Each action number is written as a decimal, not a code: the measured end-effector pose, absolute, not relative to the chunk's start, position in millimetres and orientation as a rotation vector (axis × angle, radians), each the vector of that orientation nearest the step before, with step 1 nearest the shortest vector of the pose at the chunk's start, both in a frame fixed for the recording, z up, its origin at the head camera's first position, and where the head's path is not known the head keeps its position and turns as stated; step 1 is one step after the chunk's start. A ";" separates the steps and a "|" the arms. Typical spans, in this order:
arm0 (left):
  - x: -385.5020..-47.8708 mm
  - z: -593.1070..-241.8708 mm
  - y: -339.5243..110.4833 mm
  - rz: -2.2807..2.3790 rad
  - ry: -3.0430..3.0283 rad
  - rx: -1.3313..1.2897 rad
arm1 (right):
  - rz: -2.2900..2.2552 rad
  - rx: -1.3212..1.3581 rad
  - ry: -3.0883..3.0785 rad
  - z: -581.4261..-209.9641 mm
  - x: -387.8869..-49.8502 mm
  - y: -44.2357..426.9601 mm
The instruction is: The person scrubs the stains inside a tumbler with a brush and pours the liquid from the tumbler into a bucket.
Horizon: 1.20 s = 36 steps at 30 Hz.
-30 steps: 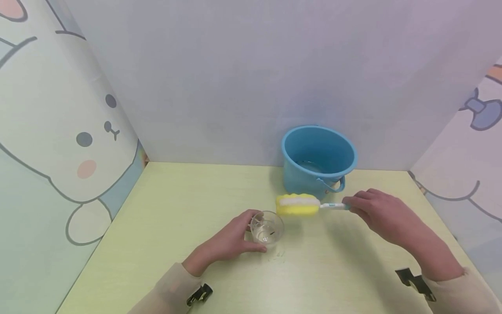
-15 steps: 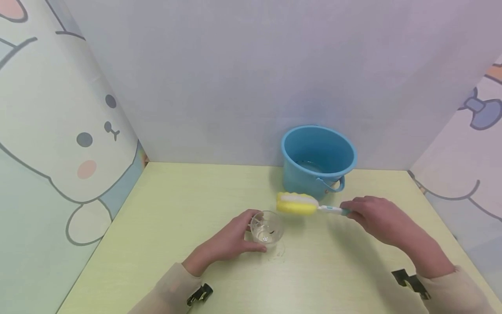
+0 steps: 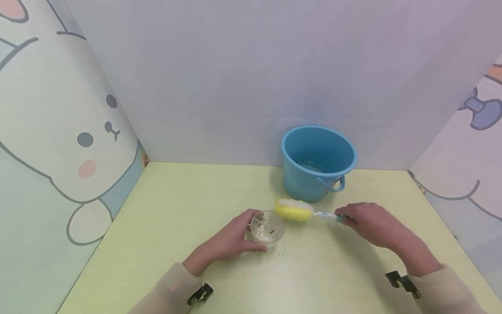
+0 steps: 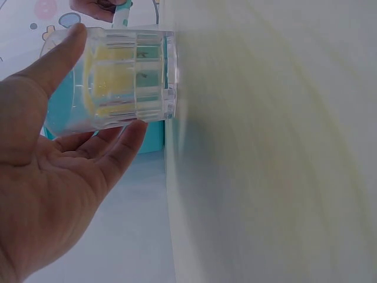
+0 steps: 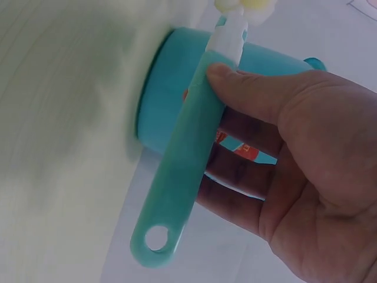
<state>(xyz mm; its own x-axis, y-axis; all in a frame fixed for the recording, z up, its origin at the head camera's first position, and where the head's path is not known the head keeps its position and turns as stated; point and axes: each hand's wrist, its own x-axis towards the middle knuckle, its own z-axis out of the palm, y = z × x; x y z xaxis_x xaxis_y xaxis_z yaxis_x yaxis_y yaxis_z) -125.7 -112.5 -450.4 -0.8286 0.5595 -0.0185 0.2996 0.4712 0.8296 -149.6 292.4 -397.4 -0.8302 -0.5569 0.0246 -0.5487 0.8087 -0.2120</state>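
My left hand (image 3: 234, 237) holds a clear glass cup (image 4: 112, 82) with fluted sides, thumb on one side and fingers on the other. The cup stands upright on the table, and small dark specks show at its bottom. Between thumb and fingers, my right hand (image 5: 294, 147) pinches the teal and white handle (image 5: 182, 153) of a sponge brush. The yellow and white sponge head (image 3: 293, 210) points left, beside the cup's rim; whether it touches the rim I cannot tell.
Behind the brush a blue bucket (image 3: 302, 181) stands near the back wall, its handle hanging down in front and some liquid at the bottom. A few wet marks (image 3: 279, 254) lie on the pale table (image 3: 188, 192) near the cup. Cartoon-printed walls flank the table.
My right hand has come down and to the left, bringing the sponge head lower toward the cup. The left hand and the cup stay in place.
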 end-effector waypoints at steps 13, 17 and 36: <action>-124.8 -448.5 -112.6 1.275 2.445 0.735 | -0.355 -0.895 2.872 -412.9 -150.2 287.7; -124.6 -448.5 -112.7 1.268 2.447 0.742 | -0.358 -0.891 2.864 -417.1 -149.9 287.2; -124.5 -448.6 -112.2 1.269 2.446 0.726 | -0.311 -0.826 2.862 -435.2 -147.0 281.9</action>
<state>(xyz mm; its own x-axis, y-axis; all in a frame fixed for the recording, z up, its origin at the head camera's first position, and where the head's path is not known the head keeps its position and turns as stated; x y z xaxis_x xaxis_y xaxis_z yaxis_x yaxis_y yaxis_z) -124.5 -112.2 -448.6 -0.8305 0.5565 -0.0252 0.2998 0.4846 0.8218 -147.0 281.9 -435.2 -0.8382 -0.5391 -0.0823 -0.5088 0.8274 -0.2378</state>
